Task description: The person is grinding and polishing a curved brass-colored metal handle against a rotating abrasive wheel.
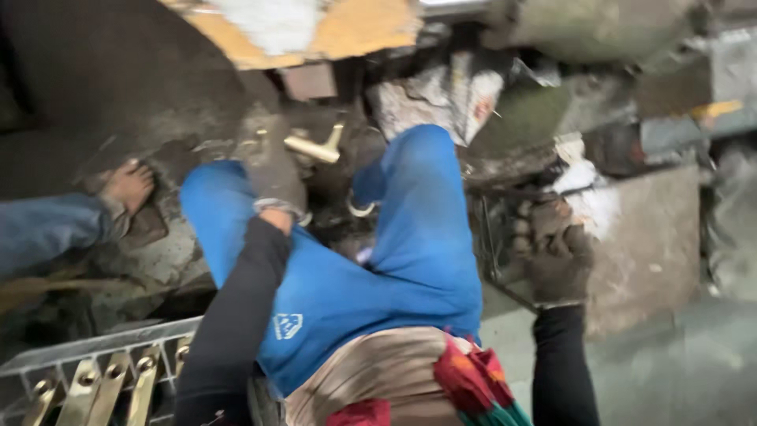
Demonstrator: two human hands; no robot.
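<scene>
Your left hand (272, 177), in a grimy grey glove, closes around one T-shaped brass fitting (315, 147) just above your blue-trousered knee, while your right hand (556, 252), also gloved, rests curled in a wire tray of dull round parts (520, 233); whether it grips any, you cannot tell. Below your left arm, four flat brass pieces (95, 386) hang in one white metal rack (102, 343), and one crumpled printed paper (453, 91), white with red, lies beyond the fitting.

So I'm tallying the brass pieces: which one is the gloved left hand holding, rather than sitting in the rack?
The T-shaped brass fitting, held up by the left hand between the blue-trousered knees. The other brass pieces lie in a row in the metal rack at lower left.
</scene>
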